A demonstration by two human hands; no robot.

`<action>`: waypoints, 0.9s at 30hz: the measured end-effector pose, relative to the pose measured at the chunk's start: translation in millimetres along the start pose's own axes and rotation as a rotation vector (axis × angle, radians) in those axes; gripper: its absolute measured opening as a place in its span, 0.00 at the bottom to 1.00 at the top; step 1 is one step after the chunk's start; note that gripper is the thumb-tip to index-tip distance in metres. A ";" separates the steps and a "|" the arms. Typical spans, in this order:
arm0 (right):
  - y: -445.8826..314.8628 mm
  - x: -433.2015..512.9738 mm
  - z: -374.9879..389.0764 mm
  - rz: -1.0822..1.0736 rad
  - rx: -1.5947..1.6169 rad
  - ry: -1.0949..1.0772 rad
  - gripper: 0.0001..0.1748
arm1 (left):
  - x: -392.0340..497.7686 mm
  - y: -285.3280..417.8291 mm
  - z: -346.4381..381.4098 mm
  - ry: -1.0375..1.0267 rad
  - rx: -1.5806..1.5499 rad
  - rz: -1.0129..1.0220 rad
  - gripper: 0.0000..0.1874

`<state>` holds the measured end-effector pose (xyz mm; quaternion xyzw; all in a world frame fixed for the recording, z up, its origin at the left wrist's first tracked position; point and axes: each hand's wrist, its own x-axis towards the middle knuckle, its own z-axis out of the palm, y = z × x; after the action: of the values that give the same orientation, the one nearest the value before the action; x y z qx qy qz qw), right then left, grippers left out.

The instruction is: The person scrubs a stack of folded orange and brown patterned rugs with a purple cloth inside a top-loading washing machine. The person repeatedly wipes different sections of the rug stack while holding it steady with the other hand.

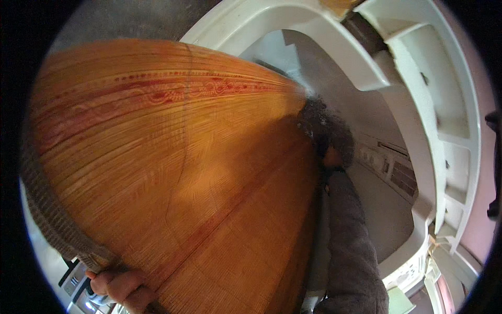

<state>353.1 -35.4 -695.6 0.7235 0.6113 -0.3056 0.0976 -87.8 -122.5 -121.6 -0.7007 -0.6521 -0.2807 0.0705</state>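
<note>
A large orange cloth (219,157) with red patterned stripes fills the left and middle of the view and narrows towards the upper right. My left hand (123,286), at the lower left, has its fingers curled round the cloth's edge beside a grey-brown ribbed band (59,216). My right arm, in a dark grey sleeve, reaches up from the lower right. Only a small part of my right hand (333,157) shows, by the cloth's right side; its fingers are hidden. A dark, fuzzy, blurred shape (323,119) lies just above it; what it is I cannot tell.
At the right stands a white plastic frame (425,157) with shelf compartments (453,157) round what looks like a mirror (376,172). A pink surface (484,157) lies beyond it. Various small objects, partly cut off, show at the bottom left and bottom right.
</note>
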 end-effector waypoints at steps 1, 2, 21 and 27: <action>-4.5 -3.0 8.0 0.032 -0.035 0.057 0.25 | 0.2 1.7 -0.8 0.002 0.007 -0.005 0.17; -8.5 -6.1 15.0 0.066 -0.070 0.112 0.23 | -0.6 4.1 -4.8 0.003 0.013 -0.010 0.17; -220.7 -121.8 -231.8 -0.132 0.790 -0.672 0.20 | 28.3 10.1 13.5 -0.050 -0.241 0.160 0.17; -285.9 -260.5 -301.4 -0.498 0.878 -0.477 0.19 | 34.4 10.3 25.2 0.063 -0.385 0.226 0.17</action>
<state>163.3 -28.3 -243.4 0.4406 0.5403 -0.7005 -0.1525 -70.6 -82.1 -123.2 -0.7608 -0.5011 -0.4121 -0.0131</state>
